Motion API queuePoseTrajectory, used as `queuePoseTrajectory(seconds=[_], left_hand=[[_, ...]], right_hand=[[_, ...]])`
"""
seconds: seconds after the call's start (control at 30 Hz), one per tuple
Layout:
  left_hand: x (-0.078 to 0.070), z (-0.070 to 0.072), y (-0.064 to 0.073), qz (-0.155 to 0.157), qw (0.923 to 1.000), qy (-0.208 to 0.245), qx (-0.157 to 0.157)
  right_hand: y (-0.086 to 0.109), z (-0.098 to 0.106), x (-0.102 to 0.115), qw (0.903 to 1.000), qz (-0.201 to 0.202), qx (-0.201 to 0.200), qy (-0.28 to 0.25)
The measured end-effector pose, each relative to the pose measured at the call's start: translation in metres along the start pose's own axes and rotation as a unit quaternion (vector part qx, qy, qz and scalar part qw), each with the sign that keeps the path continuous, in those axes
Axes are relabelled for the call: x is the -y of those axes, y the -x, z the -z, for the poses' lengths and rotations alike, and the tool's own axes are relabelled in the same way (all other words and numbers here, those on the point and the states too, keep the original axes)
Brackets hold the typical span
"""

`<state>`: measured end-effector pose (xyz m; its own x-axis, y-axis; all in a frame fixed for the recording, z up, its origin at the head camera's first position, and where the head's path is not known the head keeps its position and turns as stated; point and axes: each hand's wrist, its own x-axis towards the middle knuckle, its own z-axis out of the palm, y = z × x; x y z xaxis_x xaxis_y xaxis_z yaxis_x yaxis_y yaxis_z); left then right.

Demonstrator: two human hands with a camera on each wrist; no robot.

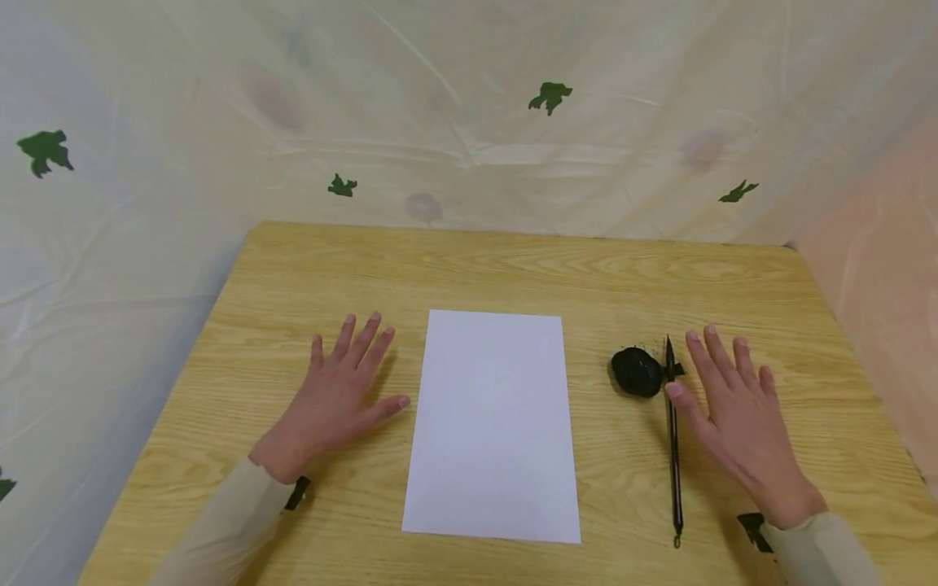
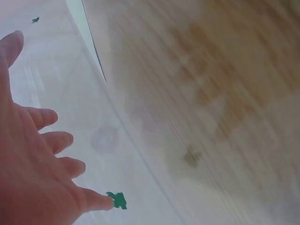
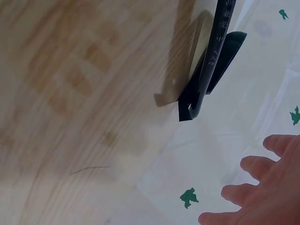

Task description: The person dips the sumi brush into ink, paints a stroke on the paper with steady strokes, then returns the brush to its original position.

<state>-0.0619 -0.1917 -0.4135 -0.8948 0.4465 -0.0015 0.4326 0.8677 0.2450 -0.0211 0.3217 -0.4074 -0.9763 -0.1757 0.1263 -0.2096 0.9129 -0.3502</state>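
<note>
A blank white sheet of paper lies upright-format in the middle of the table. My left hand is spread palm down to its left, thumb pointing at the paper's edge, holding nothing. On the right side, my right hand is spread too, its thumb tip overlapping a black brush in the head view. The brush lies lengthwise, pointed tip away from me and a small loop at the near end. Beside its tip sits a round, glossy black ink dish. In the right wrist view the brush crosses the dark dish.
The wood-grain table has rounded far corners. Pale sheeting with green bird-shaped patches hangs behind it and at the sides. Dark straps show at both wrists, below the sleeves.
</note>
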Motion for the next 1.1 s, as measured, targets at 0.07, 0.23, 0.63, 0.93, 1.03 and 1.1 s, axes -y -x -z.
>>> queuePoseTrajectory(seconds=[0.07, 0.23, 0.63, 0.93, 1.03, 1.1], left_hand=[[-0.003, 0.000, 0.000, -0.013, 0.9999, -0.001, 0.000], [-0.008, -0.002, 0.001, -0.046, 0.9989, -0.001, -0.003], [-0.019, -0.010, 0.003, -0.103, 0.9931, 0.024, 0.049], [-0.024, -0.013, 0.001, -0.128, 0.9870, 0.017, 0.096], [-0.023, -0.014, 0.001, -0.128, 0.9864, 0.014, 0.102], [-0.023, -0.015, 0.002, -0.127, 0.9862, 0.011, 0.105]], right_hand=[[0.001, -0.001, 0.001, 1.0000, 0.001, -0.003, -0.004], [0.005, -0.004, 0.003, 0.9999, 0.004, -0.007, -0.012], [0.010, -0.010, 0.010, 0.9995, 0.013, -0.011, -0.025], [0.012, -0.014, 0.012, 0.9992, 0.020, -0.020, -0.029], [0.013, -0.014, 0.013, 0.9990, 0.021, -0.023, -0.031], [0.013, -0.013, 0.013, 0.9990, 0.021, -0.024, -0.032]])
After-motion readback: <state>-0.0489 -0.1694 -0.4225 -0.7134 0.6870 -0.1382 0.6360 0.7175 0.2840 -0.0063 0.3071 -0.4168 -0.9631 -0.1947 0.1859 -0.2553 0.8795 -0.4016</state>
